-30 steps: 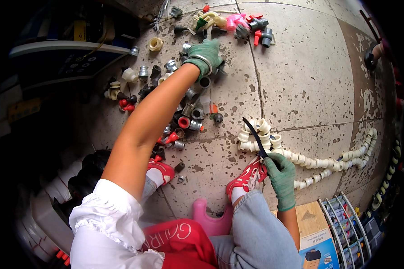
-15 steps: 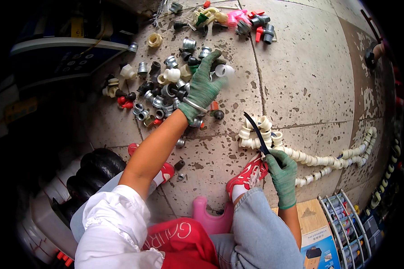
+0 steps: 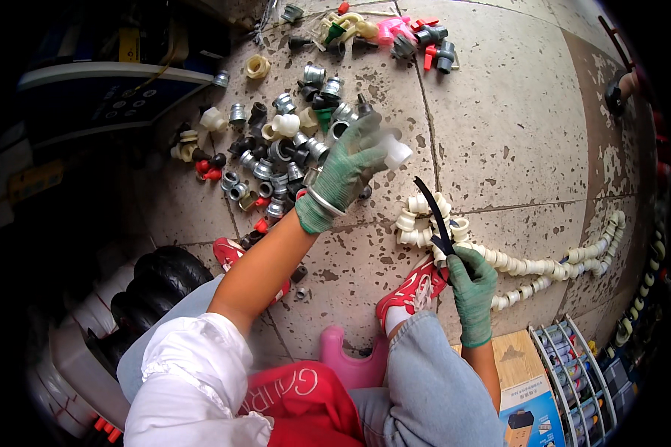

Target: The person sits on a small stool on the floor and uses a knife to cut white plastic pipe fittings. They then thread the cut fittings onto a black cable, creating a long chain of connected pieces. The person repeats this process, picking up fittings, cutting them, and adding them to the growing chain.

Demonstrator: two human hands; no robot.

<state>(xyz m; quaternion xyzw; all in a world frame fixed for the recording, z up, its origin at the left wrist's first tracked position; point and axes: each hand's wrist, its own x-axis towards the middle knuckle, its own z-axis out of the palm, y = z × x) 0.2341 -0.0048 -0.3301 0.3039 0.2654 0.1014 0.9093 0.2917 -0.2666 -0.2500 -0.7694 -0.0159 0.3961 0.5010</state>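
Note:
My left hand (image 3: 343,171), in a green knit glove, is closed on a white plastic pipe fitting (image 3: 397,152). Motion smears both the fingertips and the fitting. Below and beside that hand lies a pile of metal, black and white pipe fittings (image 3: 282,151). My right hand (image 3: 471,294), gloved alike, pinches a narrow black strap (image 3: 433,207) whose free end sticks up toward the left hand. A long string of cream-white fittings (image 3: 533,267) lies beside the right hand and doubles back on itself; the strap's lower part passes in front of its bunched end.
Pink plastic pieces (image 3: 395,31) and red-handled valves (image 3: 441,56) lie at the far side. A pink stool (image 3: 354,361) stands between my legs. At right are a wire rack (image 3: 574,372) and a box (image 3: 533,413). Black rounded objects (image 3: 160,283) stand at left.
My left hand has come back toward me and slightly right with the white fitting, away from the pile. The strap's free end has shifted slightly up and right; my right hand has barely moved.

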